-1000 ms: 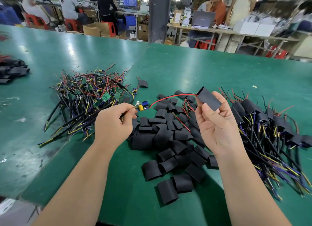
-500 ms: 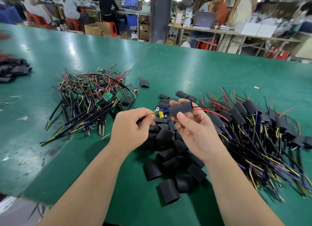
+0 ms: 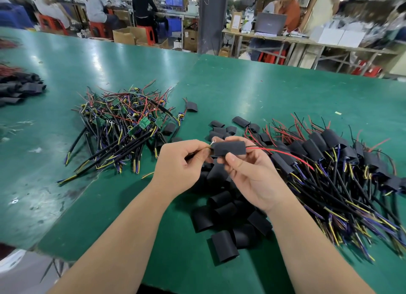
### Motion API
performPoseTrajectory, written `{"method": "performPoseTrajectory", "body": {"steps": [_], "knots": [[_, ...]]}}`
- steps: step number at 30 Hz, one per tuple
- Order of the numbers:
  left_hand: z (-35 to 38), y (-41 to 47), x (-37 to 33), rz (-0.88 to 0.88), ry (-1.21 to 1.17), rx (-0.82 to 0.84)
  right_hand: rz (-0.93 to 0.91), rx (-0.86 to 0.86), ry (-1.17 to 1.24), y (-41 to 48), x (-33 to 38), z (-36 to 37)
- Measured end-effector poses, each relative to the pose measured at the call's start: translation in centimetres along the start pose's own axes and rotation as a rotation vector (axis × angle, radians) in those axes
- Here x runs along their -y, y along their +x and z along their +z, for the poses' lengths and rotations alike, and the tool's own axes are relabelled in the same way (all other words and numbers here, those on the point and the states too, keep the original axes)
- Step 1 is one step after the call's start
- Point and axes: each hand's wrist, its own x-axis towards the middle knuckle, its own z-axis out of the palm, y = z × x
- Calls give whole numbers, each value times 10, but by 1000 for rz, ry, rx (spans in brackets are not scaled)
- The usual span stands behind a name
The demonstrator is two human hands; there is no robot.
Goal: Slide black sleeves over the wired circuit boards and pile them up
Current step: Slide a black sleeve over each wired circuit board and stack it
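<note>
Sleeve [image 3: 228,148], black and flattened, sits in mid-air above the worktop [image 3: 241,91], pinched between the thumb and fingers of the right hand [image 3: 252,175]. The board is apparently inside it. Only a small ring terminal [image 3: 212,142] peeks out at its nine o'clock end, while a red wire [image 3: 285,154] trails from its three o'clock end toward the finished pile. The left hand [image 3: 178,166] has its fingers closed narrowly on the lead [image 3: 208,147] behind that terminal, just beside the sleeve's nine o'clock mouth. By the look of it, the sliding step is nearly or fully done for this piece, though whether the board is centred inside cannot be told. The next move probably calls for a last tug to seat it, then letting it go onto the heap of sleeved boards [image 3: 340,162] at three o'clock of the hands, wires running the same way as the others. After that, a fresh piece from the tangle of bare boards [image 3: 131,122] at ten o'clock and an empty tube from the loose sleeves [image 3: 224,208] at six o'clock would be needed.
</note>
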Motion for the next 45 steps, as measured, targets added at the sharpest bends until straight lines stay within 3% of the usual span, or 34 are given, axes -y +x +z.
{"method": "performPoseTrajectory", "body": {"steps": [13,20,25,29,32,35,37,39,41,43,45], "knots": [[0,0,-6,206,402,14,63,-296,254,4,-3,10],[0,-1,-12,221,641,18,-14,-267,-95,1,-5,13],[2,-1,-8,184,607,64,-5,-278,-387,-1,-9,16],[2,-3,-5,168,398,131,41,-267,-558,-2,-12,18],[3,-2,-8,121,191,76,-69,-332,-349,4,-7,26],[-4,0,-3,-52,5,8,-157,-375,-69,10,20,27],[-14,4,8,-107,103,-100,-181,-400,-55,10,41,22],[-24,10,25,-146,348,-226,-207,-466,-156,10,59,15],[-32,14,40,-302,602,-256,-259,-557,-343,9,75,6],[-38,13,53,-502,807,-235,-327,-666,-759,8,92,-6],[-42,12,59,-575,913,-203,-342,-727,-1254,3,105,-22]]}}
